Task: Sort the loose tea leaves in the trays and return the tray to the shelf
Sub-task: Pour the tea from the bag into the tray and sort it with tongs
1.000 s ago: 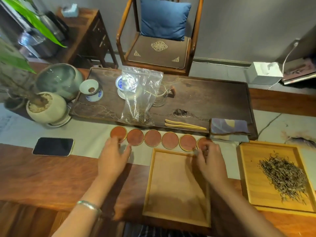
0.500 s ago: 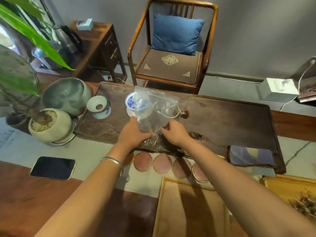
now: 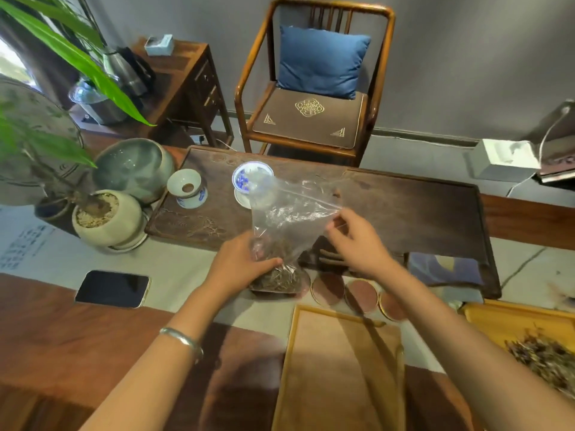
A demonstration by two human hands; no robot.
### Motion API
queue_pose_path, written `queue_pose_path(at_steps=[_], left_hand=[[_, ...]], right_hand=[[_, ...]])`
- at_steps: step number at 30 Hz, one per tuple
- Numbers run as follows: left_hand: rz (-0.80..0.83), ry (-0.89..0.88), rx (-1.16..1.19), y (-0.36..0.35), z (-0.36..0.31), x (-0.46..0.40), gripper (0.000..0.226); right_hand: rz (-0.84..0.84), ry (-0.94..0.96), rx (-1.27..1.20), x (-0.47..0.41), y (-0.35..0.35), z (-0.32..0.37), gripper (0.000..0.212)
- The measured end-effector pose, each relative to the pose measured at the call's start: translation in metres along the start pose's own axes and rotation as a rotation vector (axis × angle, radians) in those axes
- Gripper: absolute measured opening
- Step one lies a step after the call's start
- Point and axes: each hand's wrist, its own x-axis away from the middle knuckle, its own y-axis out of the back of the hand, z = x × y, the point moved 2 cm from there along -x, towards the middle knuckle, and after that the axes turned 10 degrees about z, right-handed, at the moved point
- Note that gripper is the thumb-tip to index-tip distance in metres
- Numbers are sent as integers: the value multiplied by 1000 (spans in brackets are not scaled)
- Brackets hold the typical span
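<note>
Over the coasters, the bag w/ tea is now lifted off the dark board: left hand clamped on its bottom, right hand pinching the top edge; empty tray just below, so pouring looks next

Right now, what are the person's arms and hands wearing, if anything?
Both forearms are bare, with no sleeves in view. The left hand has a plain silver bangle on its wrist. The right hand shows no glove, watch or bracelet. No rings can be made out.
</note>
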Motion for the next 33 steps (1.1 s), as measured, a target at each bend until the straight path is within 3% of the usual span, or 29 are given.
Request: queue_pose_path(at_steps=[2,6,8,12,15,19,25,29,33], left_hand=[[46,-10,-8,-3,-11,24,48],[170,-25,-4,-23,-21,77,44],[206,-33,-3,-33,-23,94,52],[254,-59,-44,-53,-28,118,63],[287,-71,-34,-66,-29,134,56],[324,-80,-19,-78,-29,145,43],[393,-80,34,-91,-21,158,48],[436,-86,64,-91,-20,157,69],[345,-40,46,-84,-21,159,97]], right_hand=[[-4,16,-53,24,21,10,9],[92,30,-17,77,38,30,50],[112,37,78,97,37,38,56],[124,74,194,125,25,40,26],[138,76,191,146,16,33,5],[153,-32,54,168,17,25,17],[173,-100,-208,192,12,20,9],[141,-134,-300,198,8,18,7],[93,-162,-312,205,0,14,5]])
